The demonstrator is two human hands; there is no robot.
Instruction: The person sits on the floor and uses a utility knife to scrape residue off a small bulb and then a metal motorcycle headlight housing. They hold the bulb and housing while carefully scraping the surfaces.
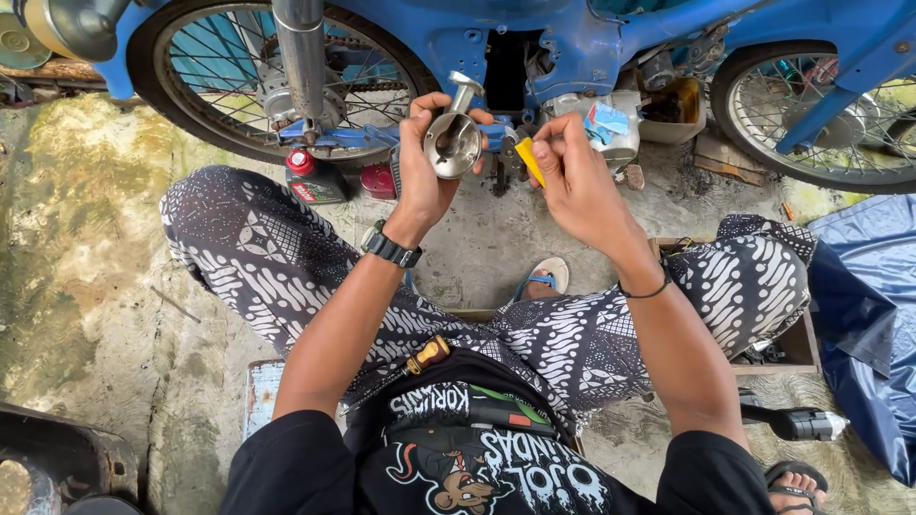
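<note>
My left hand (425,172) holds up a round silver metal engine part (452,143) with a hollow inside and a short stem at its top. My right hand (572,176) is close beside it and grips a small tool with a yellow handle (530,160), its tip toward the metal part. A black watch (389,247) is on my left wrist and a thin black band (649,289) on my right. I sit with knees spread in patterned trousers, facing a blue motorbike (534,38).
The bike's spoked wheels (229,67) stand left and right, with a chrome exhaust pipe (303,57) hanging down. A green oil bottle with a red cap (313,179) stands on the concrete. A wooden box (797,348) and a blue tarp (873,315) lie at right.
</note>
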